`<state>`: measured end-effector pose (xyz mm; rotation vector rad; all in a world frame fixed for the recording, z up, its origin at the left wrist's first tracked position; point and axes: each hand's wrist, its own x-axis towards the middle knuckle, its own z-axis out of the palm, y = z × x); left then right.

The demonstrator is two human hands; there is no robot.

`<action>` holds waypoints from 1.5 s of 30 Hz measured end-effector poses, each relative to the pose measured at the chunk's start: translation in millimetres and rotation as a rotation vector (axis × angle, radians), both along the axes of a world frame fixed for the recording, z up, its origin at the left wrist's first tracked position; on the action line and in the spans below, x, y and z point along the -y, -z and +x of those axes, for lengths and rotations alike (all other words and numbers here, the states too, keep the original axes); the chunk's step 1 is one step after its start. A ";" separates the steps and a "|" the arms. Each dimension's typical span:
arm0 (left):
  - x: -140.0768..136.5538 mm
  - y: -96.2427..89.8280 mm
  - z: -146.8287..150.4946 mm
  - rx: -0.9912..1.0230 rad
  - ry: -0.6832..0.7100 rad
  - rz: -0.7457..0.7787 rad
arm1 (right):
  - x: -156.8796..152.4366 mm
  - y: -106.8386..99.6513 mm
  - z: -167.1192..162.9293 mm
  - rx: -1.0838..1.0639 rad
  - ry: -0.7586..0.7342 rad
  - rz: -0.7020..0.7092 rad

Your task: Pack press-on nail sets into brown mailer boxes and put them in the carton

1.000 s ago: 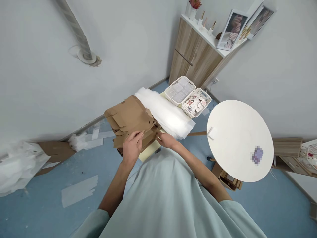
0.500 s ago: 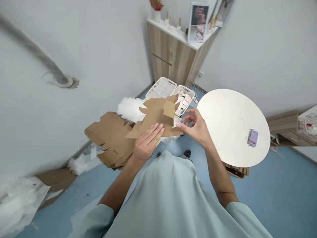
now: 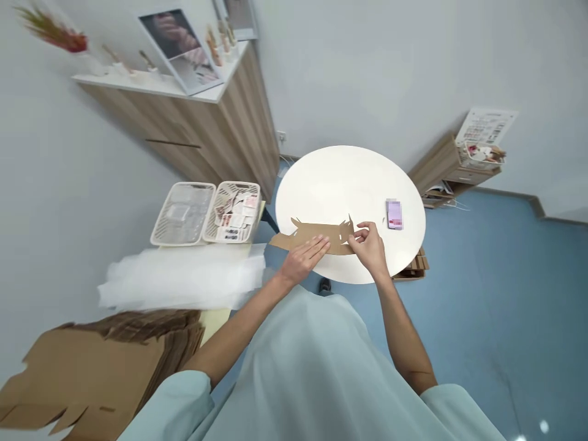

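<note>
A brown flat cardboard box blank with slots and raised end flaps lies at the near edge of a round white table. My left hand has its fingers stretched along the blank's upper face, its thumb hidden. It grips the near side of the sheet. At the blank's right end, my right hand has curled fingers, with the thumb against an upturned flap.
A phone rests on the table's right part. Two white baskets hold small packets, left of the table. White foam sheets and a stack of flat cardboard lie nearer. A wooden cabinet stands behind.
My view has turned right. Both hands have carried the cardboard blank from beside the stack and baskets over to the round table.
</note>
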<state>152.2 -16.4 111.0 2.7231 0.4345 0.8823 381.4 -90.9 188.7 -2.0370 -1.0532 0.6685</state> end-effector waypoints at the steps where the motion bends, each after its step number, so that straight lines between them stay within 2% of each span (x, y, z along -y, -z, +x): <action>1: -3.6 12.6 20.8 -0.026 0.042 -0.014 | 2.8 12.5 18.5 -0.004 0.039 -0.029; 5: -6.9 64.4 90.5 -0.157 0.151 -0.111 | 15.5 67.9 78.9 -0.027 0.167 -0.176; 8: -2.2 96.6 124.3 -0.302 0.185 -0.227 | 26.0 106.4 107.8 -0.056 0.216 -0.266; 12: 4.0 124.1 146.5 -0.506 0.187 -0.316 | 36.3 144.3 128.0 -0.057 0.214 -0.394; 15: 4.4 136.1 151.8 -0.614 0.183 -0.359 | 40.1 161.7 136.4 -0.043 0.185 -0.497; 19: -2.1 146.2 145.1 -0.661 0.124 -0.449 | 43.3 169.0 144.2 0.017 0.164 -0.579; 21: -7.0 149.9 136.1 -0.649 0.028 -0.509 | 40.9 166.5 145.3 0.102 0.172 -0.495; 23: -11.7 152.7 125.1 -0.644 -0.077 -0.560 | 31.8 162.0 144.1 0.176 0.152 -0.347; 25: -15.3 154.3 114.5 -0.649 -0.138 -0.598 | 14.6 158.4 141.8 0.191 0.075 -0.242; 26: -16.7 154.5 110.1 -0.648 -0.149 -0.617 | 3.7 157.6 140.6 0.180 0.034 -0.236; 31: -22.8 150.7 100.5 -0.597 -0.133 -0.706 | -50.9 164.6 137.8 0.067 -0.076 -0.433; 34: -26.9 147.2 101.6 -0.573 -0.154 -0.774 | -64.4 173.4 134.8 0.037 -0.106 -0.449; 37: -29.2 145.5 103.5 -0.542 -0.210 -0.833 | -58.2 181.7 129.9 0.024 -0.128 -0.388; 40: -28.3 145.6 105.5 -0.523 -0.277 -0.857 | -38.1 188.5 126.1 0.004 -0.196 -0.339; 45: -24.5 145.6 111.9 -0.511 -0.405 -0.851 | -2.6 195.0 126.5 0.004 -0.385 -0.450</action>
